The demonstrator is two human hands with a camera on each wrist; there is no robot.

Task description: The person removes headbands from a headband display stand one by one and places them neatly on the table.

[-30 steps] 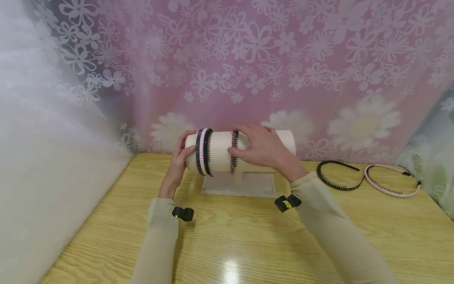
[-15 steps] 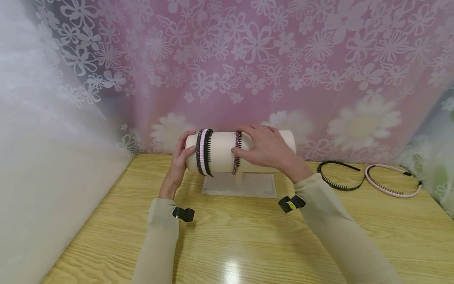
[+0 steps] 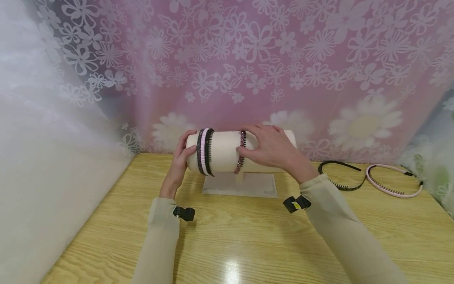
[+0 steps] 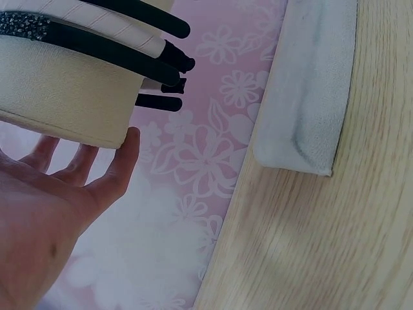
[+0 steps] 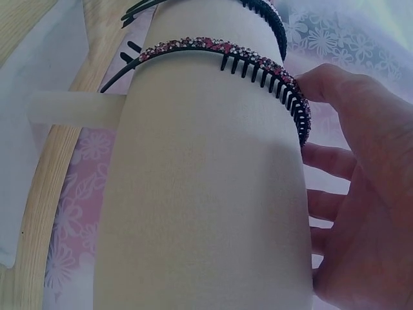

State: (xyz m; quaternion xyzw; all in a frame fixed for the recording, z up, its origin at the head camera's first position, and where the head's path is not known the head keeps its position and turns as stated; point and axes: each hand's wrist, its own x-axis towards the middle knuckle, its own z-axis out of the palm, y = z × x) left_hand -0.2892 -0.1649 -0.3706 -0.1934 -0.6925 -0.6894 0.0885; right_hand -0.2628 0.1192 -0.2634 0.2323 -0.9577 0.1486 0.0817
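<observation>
A cream headband display stand [image 3: 225,152], a padded roll on a post, has its left end held by my left hand [image 3: 176,165], thumb in front and fingers behind. In the left wrist view that hand's fingers [image 4: 116,168] reach along the roll's end rim. My right hand [image 3: 271,146] pinches a pink-and-silver rhinestone headband [image 5: 206,45] with black comb teeth, which arches over the roll near its middle. Three headbands sit close together near the left end: dark glittery [image 3: 199,156], pale pink [image 3: 203,152] and black toothed [image 3: 209,154]. The far side of the roll is hidden.
The stand's flat pale base [image 3: 220,187] rests on the wood-grain table [image 3: 213,244]. At the right lie a black toothed headband [image 3: 342,186] and a pink one [image 3: 384,191]. A pink floral curtain [image 3: 227,71] hangs right behind, with white sheeting [image 3: 64,157] at left.
My right hand has slid the rhinestone headband a little to the right along the roll, and it now slants slightly. The left hand and the three left headbands have stayed put.
</observation>
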